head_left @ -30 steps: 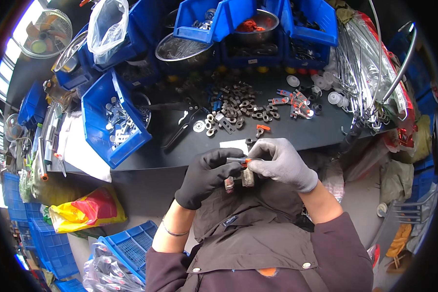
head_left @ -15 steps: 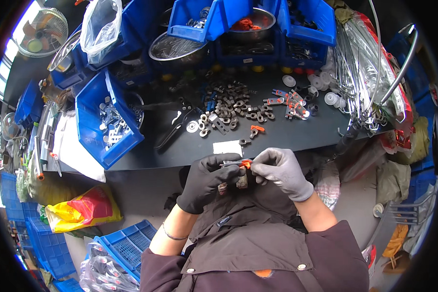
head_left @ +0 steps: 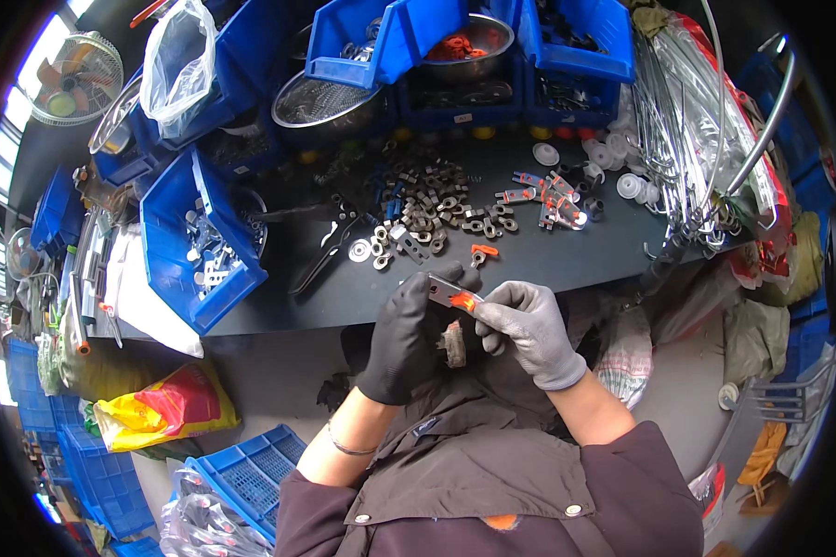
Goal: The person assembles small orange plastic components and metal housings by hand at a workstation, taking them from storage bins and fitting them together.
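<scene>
1. Both hands pinch one small metal bracket [head_left: 448, 294] with an orange clip [head_left: 467, 301] on its end, held just off the near edge of the dark workbench [head_left: 344, 288].
2. Left hand [head_left: 409, 334], black glove, grips the bracket's left end from below.
3. Right hand [head_left: 527, 327], grey glove, has its fingertips closed on the orange clip end.
4. Small dark part [head_left: 452, 345] sits between the palms; can't tell which hand holds it.
5. Pile of metal fittings [head_left: 432, 200] lies further back on the bench; a loose orange clip [head_left: 483, 251] lies near it.
6. Blue bin [head_left: 200, 246] of metal pieces sits to the left.
</scene>
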`<state>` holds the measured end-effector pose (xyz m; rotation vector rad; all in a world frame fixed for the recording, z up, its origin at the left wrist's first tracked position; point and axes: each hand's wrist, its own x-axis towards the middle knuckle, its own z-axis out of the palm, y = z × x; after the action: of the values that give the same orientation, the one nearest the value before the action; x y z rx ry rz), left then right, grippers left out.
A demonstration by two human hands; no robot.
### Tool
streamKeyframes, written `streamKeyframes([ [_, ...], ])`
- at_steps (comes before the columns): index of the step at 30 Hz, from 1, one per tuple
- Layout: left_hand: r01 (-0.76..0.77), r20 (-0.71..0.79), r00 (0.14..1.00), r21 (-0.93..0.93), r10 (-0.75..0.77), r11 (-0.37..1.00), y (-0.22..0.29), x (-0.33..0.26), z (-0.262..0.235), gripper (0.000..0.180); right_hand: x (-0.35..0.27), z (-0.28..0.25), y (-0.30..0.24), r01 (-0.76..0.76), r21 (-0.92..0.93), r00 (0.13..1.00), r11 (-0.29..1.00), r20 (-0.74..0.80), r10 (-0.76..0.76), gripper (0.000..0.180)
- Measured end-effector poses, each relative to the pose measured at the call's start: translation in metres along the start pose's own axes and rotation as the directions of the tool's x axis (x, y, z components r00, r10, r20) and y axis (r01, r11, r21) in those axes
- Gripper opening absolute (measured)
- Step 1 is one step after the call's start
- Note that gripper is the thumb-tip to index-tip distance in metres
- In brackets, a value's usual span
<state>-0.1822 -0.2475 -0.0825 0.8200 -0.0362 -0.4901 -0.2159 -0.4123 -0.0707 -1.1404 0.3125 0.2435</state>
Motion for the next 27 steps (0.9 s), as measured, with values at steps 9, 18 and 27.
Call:
streamKeyframes([
  [9, 0.165, 0.038, 0.986, -0.325, -0.162, 0.931, -0.037, 0.003, -0.032, 0.045, -0.004, 0.032, 0.005, -0.001, -0.046, 1.000, 0.999, -0.002, 0.001, 0.015],
  [18, -0.335, 0.137, 0.940, 0.556, 0.314, 0.760, -0.004, 0.025, -0.015, 0.044, 0.021, -0.001, 0.015, 0.066, -0.008, 0.998, 0.998, 0.012, -0.066, 0.012],
  [27, -0.369, 0.524, 0.851, 0.543, -0.038, -0.755, 0.027, 0.082, -0.082, 0.040, 0.111, -0.140, -0.053, 0.013, -0.777, 0.850, 0.629, -0.323, -0.415, 0.021],
])
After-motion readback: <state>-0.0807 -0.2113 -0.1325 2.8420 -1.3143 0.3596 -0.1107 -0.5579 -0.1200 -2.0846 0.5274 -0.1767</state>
